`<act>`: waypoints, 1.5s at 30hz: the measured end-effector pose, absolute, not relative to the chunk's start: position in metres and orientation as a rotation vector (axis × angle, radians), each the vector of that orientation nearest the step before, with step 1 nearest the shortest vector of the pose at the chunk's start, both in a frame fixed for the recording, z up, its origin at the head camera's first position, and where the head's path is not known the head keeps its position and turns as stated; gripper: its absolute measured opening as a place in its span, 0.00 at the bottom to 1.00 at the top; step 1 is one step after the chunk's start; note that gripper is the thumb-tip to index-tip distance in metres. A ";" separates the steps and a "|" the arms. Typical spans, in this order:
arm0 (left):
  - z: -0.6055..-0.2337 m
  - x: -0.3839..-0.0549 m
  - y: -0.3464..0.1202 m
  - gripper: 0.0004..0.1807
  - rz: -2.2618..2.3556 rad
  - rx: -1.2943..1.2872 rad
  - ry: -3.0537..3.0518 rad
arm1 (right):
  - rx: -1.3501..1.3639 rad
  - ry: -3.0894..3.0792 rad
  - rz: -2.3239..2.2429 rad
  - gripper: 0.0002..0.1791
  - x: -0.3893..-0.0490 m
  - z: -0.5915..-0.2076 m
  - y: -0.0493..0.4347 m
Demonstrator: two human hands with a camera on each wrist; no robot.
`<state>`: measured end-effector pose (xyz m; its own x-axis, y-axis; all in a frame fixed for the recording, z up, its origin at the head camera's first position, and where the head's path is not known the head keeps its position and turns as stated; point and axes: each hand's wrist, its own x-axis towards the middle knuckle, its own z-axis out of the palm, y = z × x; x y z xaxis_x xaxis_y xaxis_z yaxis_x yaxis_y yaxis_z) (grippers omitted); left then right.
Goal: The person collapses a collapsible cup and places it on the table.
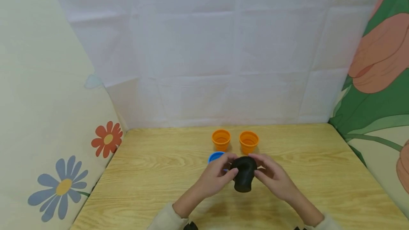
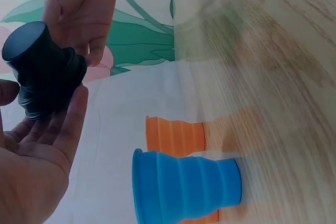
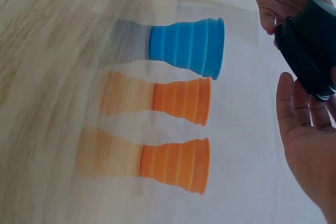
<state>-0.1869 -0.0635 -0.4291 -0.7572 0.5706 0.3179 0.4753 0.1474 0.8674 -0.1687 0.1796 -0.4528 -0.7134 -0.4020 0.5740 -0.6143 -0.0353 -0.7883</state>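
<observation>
Both hands hold a black flexible cup (image 1: 244, 178) above the wooden table, its ribbed wall buckled and bent to one side. My left hand (image 1: 214, 174) grips its left side, thumb in front and fingers behind. Opposite, the right hand (image 1: 275, 179) pinches the right side between thumb and fingers. In the left wrist view the cup's flat end (image 2: 25, 41) faces up and left. A blue ribbed cup (image 3: 186, 48) stands upright just beyond the left hand, which partly covers it in the head view.
Two orange ribbed cups, a left one (image 1: 221, 140) and a right one (image 1: 249, 142), stand upright behind the hands. The wood-grain table (image 1: 153, 173) meets a white cloth backdrop (image 1: 191, 63). Flower-patterned cloths (image 1: 57, 116) hang at both sides.
</observation>
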 end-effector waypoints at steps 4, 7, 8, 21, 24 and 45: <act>-0.429 -0.187 -0.063 0.12 1.629 1.085 2.383 | 1.084 -2.095 1.759 0.26 -0.169 -0.450 0.181; -0.428 -0.187 -0.062 0.11 1.588 1.077 2.434 | 1.073 -2.124 1.730 0.26 -0.168 -0.448 0.182; -0.428 -0.187 -0.062 0.11 1.573 1.072 2.446 | 1.080 -2.127 1.730 0.25 -0.168 -0.448 0.182; -0.425 -0.187 -0.058 0.12 1.509 1.124 2.490 | 0.932 -2.255 1.709 0.18 -0.167 -0.448 0.180; -0.425 -0.187 -0.057 0.11 1.504 1.152 2.495 | 0.897 -2.296 1.650 0.15 -0.167 -0.448 0.179; -0.426 -0.187 -0.058 0.12 1.647 1.063 2.343 | 0.857 -2.154 1.760 0.16 -0.164 -0.451 0.177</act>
